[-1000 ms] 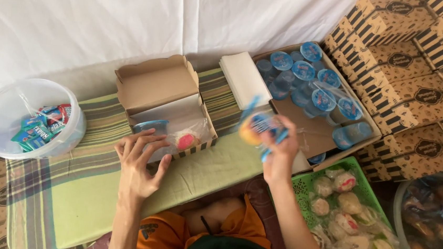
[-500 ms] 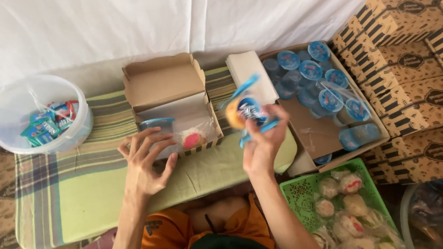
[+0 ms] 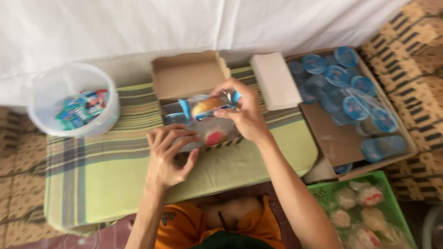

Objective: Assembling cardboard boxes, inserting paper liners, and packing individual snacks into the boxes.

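An open brown cardboard snack box (image 3: 186, 76) sits on a green striped cushion (image 3: 102, 168). My right hand (image 3: 246, 116) holds a wrapped bun with a blue wrapper (image 3: 206, 107) just over the box's inside. My left hand (image 3: 169, 154) rests with fingers spread on the box's front left edge. Inside the box lie a blue-lidded cup (image 3: 175, 119) and a wrapped pink-topped cake (image 3: 214, 136).
A clear tub of small blue and red packets (image 3: 75, 106) stands at the left. A stack of white paper (image 3: 276, 80) and a carton of blue-lidded cups (image 3: 347, 95) lie to the right. A green basket of wrapped cakes (image 3: 370, 215) is at lower right. A white cloth hangs behind.
My right hand carried the wrapped bun leftward from beside the cup carton to over the open box. The view shifted right. My left hand stayed at the box.
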